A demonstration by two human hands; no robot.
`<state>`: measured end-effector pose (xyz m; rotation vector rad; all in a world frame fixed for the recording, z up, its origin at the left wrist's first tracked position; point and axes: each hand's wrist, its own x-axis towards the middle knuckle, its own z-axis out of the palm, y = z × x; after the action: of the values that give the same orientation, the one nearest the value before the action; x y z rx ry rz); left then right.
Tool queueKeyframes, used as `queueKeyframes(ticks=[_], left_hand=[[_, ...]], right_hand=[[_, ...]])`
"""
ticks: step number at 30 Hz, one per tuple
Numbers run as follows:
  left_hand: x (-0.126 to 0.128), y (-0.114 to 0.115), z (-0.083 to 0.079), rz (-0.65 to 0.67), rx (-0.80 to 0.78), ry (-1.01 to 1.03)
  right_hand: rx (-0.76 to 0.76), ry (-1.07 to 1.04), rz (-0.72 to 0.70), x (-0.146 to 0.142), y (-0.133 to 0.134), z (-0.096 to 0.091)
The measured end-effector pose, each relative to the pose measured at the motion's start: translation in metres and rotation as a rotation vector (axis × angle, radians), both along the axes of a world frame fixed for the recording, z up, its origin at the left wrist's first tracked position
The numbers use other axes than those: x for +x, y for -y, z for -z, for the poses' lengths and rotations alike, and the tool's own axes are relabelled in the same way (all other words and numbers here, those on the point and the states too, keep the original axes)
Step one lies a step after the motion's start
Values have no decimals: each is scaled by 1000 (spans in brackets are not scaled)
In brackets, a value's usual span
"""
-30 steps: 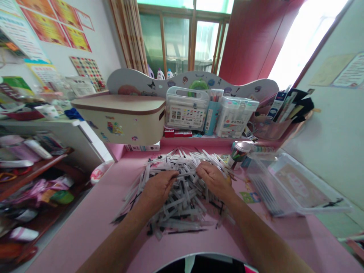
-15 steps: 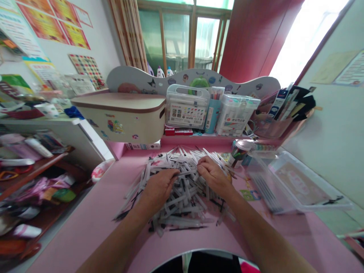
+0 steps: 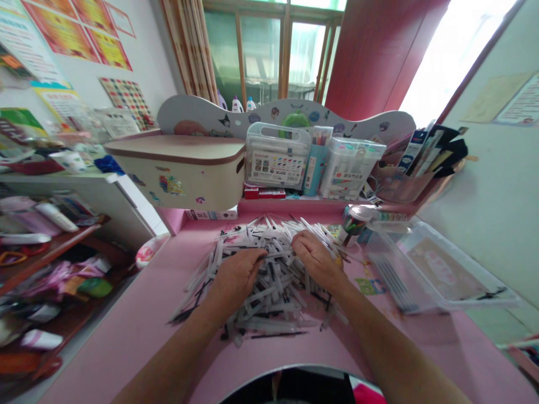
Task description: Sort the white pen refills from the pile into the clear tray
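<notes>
A big heap of thin white and black pen refills in clear sleeves lies on the pink desk. My left hand rests palm down on the heap's left half, fingers curled into the refills. My right hand lies on the right half, its fingers bent and pressed down among them. What each hand grips under the fingers is hidden.
A clear plastic tray with a few refills sits at the right. A small jar stands behind the heap. At the back are a cream lidded box, marker cases and a pen cup. Cluttered shelves stand left.
Both hands have stayed on the heap, shifting only slightly among the refills. The view has tilted a little.
</notes>
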<state>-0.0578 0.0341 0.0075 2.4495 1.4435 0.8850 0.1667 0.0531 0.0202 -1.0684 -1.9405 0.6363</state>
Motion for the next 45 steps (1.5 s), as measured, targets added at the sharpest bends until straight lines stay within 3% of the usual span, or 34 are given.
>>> queueKeyframes(ticks=[5, 16, 19, 21, 24, 29, 34, 38, 42, 45], left_hand=[[-1, 0, 0, -4, 3, -22], [-2, 1, 0, 43, 50, 20], [-3, 2, -4, -35, 88, 101], [-4, 3, -9, -156, 126, 188], [-7, 4, -17, -250, 62, 400], [-4, 5, -23, -190, -235, 926], [4, 4, -18, -116, -415, 1283], [7, 4, -16, -73, -562, 1412], [7, 5, -20, -21, -676, 1492], [7, 6, -24, -6, -729, 1515]], right_hand=[[36, -12, -32, 1, 2, -3], [-55, -28, -2, -5, 3, -3], [-12, -62, -7, -1, 1, -2], [45, 24, 12, 4, -1, -1], [117, 354, 12, 7, -1, 1], [167, 730, -14, 1, 4, 5], [186, 782, -6, -3, 5, 7], [191, 641, 4, -2, 5, 3], [133, 119, 72, -3, 8, -5], [-86, -310, 77, -9, 12, -8]])
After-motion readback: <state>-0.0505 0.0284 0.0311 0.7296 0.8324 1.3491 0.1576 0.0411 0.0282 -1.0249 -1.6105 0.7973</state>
